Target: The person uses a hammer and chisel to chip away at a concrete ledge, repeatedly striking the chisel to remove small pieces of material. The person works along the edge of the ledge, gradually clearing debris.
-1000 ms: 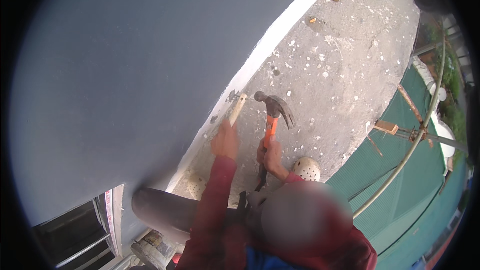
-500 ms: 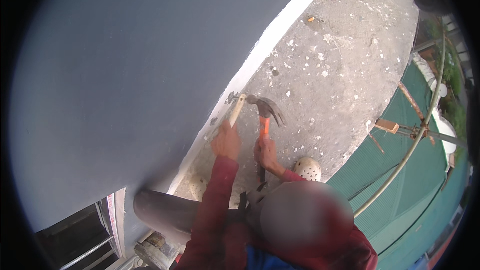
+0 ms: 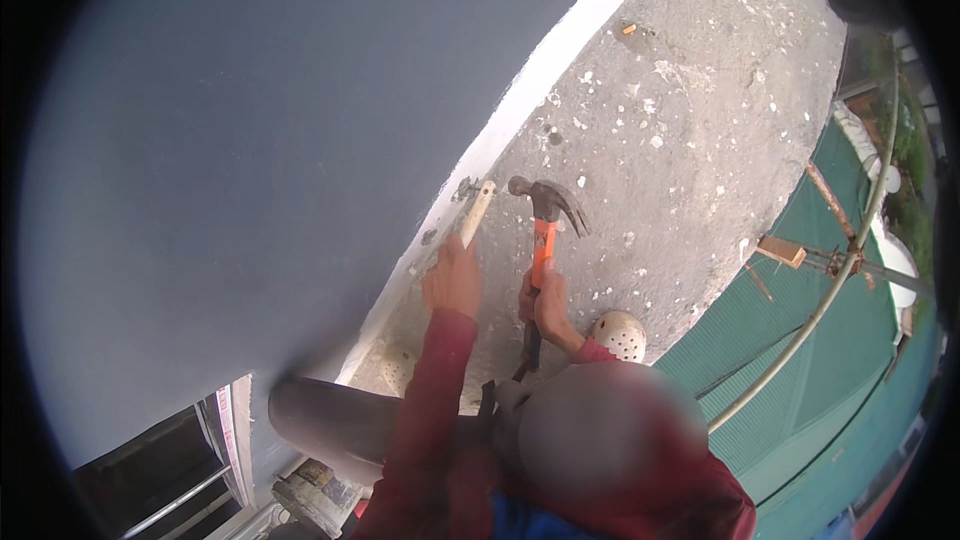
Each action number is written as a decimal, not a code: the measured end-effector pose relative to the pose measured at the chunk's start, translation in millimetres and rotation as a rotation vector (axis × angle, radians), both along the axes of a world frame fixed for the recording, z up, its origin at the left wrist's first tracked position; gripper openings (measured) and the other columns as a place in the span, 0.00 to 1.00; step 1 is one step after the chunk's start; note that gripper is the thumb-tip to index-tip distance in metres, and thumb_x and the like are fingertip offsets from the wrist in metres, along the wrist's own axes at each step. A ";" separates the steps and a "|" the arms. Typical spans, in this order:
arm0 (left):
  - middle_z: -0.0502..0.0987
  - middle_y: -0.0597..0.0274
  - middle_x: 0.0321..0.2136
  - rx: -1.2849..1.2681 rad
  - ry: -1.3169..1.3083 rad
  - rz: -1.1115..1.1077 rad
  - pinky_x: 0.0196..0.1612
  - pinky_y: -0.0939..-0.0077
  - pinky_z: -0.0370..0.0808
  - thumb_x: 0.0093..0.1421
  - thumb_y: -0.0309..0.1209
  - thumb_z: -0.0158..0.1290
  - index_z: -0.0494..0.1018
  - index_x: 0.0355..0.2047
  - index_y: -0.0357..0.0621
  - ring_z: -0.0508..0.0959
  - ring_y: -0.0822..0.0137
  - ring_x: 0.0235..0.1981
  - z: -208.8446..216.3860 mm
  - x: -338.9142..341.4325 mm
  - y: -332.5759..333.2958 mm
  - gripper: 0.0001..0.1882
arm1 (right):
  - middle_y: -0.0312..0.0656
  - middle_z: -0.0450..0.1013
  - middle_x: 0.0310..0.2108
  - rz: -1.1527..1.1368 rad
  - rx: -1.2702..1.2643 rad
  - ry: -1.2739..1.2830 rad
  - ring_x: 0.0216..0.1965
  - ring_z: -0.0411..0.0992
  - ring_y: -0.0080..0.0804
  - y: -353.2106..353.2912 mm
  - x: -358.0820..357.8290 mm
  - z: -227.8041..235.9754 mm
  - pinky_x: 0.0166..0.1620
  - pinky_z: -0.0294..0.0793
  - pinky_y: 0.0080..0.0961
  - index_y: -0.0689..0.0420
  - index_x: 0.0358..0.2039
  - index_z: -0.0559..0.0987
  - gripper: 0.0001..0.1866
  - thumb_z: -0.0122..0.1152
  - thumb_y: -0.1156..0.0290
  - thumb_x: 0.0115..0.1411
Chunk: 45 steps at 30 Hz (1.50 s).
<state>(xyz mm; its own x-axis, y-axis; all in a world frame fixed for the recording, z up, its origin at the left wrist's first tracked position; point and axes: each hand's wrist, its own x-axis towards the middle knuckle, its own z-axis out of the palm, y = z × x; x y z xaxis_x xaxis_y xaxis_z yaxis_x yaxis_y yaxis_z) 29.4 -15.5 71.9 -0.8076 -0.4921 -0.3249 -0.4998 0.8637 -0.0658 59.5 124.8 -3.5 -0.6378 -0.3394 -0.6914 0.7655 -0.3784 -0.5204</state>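
My left hand (image 3: 453, 280) is closed around a tool with a cream handle (image 3: 477, 215). The handle slants up, with a hole near its free end, while its other end is hidden in and below my fist. In my right hand (image 3: 548, 305) is a claw hammer (image 3: 543, 230) with an orange and black handle, held upright. Its striking face points left at the handle's end, with a small gap between them. Just left of the handle, grey chipped patches (image 3: 465, 188) mark the white band (image 3: 520, 105) along the foot of the blue-grey wall (image 3: 250, 160).
Pale flakes lie scattered over the concrete ledge (image 3: 690, 140). A perforated cream shoe (image 3: 618, 337) stands right of my right hand. Beyond the ledge's right edge are a bamboo pole (image 3: 790, 375), a wooden block (image 3: 781, 251) and a green corrugated roof (image 3: 720, 340). A window opening (image 3: 150, 470) is at lower left.
The hammer head has moved right, from touching the cream handle's end to a short distance away. My left hand and its tool have barely moved.
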 end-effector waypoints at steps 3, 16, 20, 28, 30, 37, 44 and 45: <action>0.79 0.47 0.40 0.013 -0.009 0.011 0.40 0.47 0.74 0.70 0.46 0.42 0.66 0.45 0.43 0.81 0.41 0.37 4.8 -3.0 1.3 0.18 | 0.31 0.58 0.13 -0.394 -0.220 -0.012 0.13 0.56 0.21 -1.9 -3.9 4.4 0.16 0.54 0.23 0.52 0.19 0.63 0.33 0.33 0.39 0.71; 0.79 0.46 0.41 0.000 -0.008 -0.016 0.38 0.45 0.75 0.71 0.46 0.41 0.65 0.44 0.42 0.81 0.40 0.35 4.4 -6.1 0.4 0.18 | 0.30 0.57 0.13 -0.061 -0.109 0.247 0.12 0.53 0.20 5.9 -11.6 5.2 0.15 0.53 0.23 0.51 0.19 0.62 0.32 0.34 0.39 0.71; 0.79 0.46 0.40 -0.006 0.016 -0.022 0.38 0.45 0.75 0.71 0.46 0.41 0.65 0.43 0.42 0.81 0.40 0.35 4.1 -7.4 0.5 0.18 | 0.29 0.57 0.13 0.034 -0.061 -0.100 0.12 0.53 0.19 6.7 -18.3 12.9 0.15 0.52 0.23 0.50 0.20 0.62 0.29 0.37 0.42 0.72; 0.80 0.46 0.36 0.063 -0.036 0.010 0.38 0.44 0.74 0.70 0.45 0.43 0.66 0.43 0.42 0.80 0.40 0.35 4.1 -4.5 -10.1 0.17 | 0.30 0.58 0.13 -0.180 -0.064 0.130 0.12 0.55 0.22 16.3 -10.4 9.9 0.16 0.54 0.24 0.52 0.21 0.64 0.28 0.37 0.45 0.72; 0.80 0.47 0.36 0.073 -0.040 -0.023 0.38 0.44 0.74 0.70 0.45 0.44 0.67 0.44 0.43 0.80 0.40 0.35 4.4 0.7 -13.8 0.17 | 0.30 0.58 0.13 -0.050 -0.009 0.147 0.12 0.56 0.23 10.1 -5.4 -1.4 0.16 0.55 0.26 0.53 0.21 0.65 0.28 0.38 0.46 0.72; 0.80 0.49 0.36 -0.098 0.046 -0.119 0.37 0.46 0.75 0.69 0.46 0.46 0.68 0.46 0.44 0.81 0.43 0.36 -5.9 23.2 -18.2 0.18 | 0.34 0.61 0.12 0.078 0.240 0.557 0.10 0.58 0.21 4.3 4.0 -34.9 0.14 0.57 0.22 0.56 0.21 0.67 0.36 0.33 0.36 0.70; 0.79 0.54 0.35 -0.117 -0.062 -0.160 0.36 0.47 0.76 0.68 0.47 0.47 0.67 0.42 0.46 0.81 0.44 0.31 5.8 41.8 -30.6 0.17 | 0.33 0.61 0.12 -0.053 -0.003 0.143 0.11 0.59 0.21 17.0 -5.6 -11.2 0.15 0.57 0.22 0.56 0.21 0.67 0.35 0.34 0.37 0.71; 0.79 0.55 0.35 -0.097 -0.082 -0.164 0.36 0.47 0.76 0.68 0.48 0.47 0.67 0.42 0.47 0.81 0.44 0.31 4.2 37.4 -29.9 0.17 | 0.33 0.61 0.12 -0.029 0.014 0.107 0.11 0.59 0.21 17.6 -6.3 -8.9 0.15 0.58 0.22 0.56 0.21 0.67 0.35 0.34 0.37 0.70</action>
